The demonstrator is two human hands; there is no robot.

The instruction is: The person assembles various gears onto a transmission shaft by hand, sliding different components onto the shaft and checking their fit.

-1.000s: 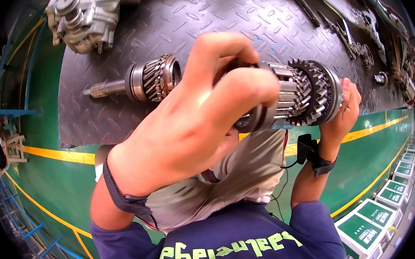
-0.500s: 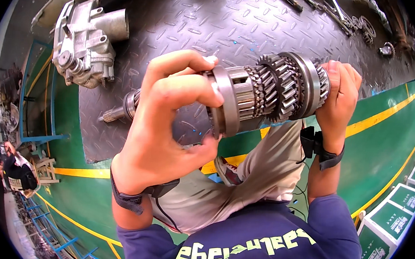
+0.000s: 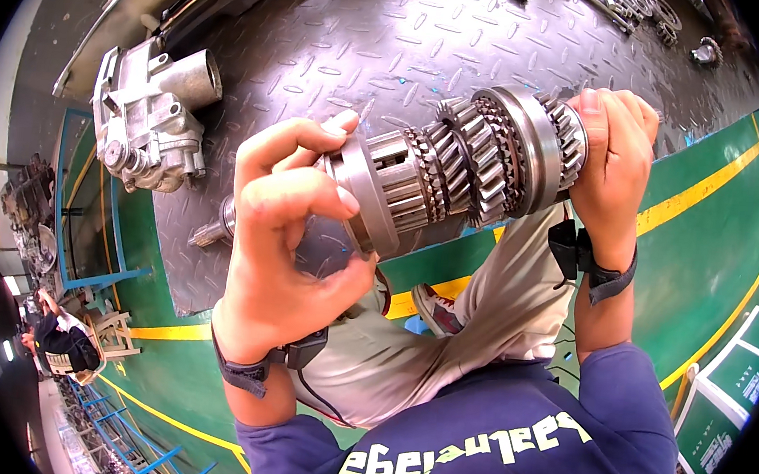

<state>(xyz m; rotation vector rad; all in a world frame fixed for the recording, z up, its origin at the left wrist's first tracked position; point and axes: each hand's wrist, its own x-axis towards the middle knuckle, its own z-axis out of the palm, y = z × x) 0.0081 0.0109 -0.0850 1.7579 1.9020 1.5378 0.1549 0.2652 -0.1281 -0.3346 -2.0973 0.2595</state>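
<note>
— Setting? Surface?
— Workshop, green floor (image 3: 707, 263) with yellow lines. Dark checker-plate worktop (image 3: 394, 51) ahead, carrying a cast aluminium housing (image 3: 143, 120) at left and loose small parts (image 3: 673, 15) along the far edge. Second shaft end (image 3: 215, 224) on the plate, partly hidden behind the left hand.

— Position of the gear shaft assembly?
— Gear shaft assembly (image 3: 465, 168) off the worktop, raised between both hands above the lap. Long axis roughly left to right, right end tilted slightly up and away.

— Left hand?
— Left hand (image 3: 285, 247) at the near end, part open: thumb and forefinger curled onto the synchroniser hub (image 3: 360, 195), remaining fingers spread, palm clear.

— Right hand?
— Right hand (image 3: 613, 153) wrapped tight round the far end beyond the largest gear, carrying most of the weight by appearance.

— Nearer hand?
— Left nearer the camera; right further out.
</note>
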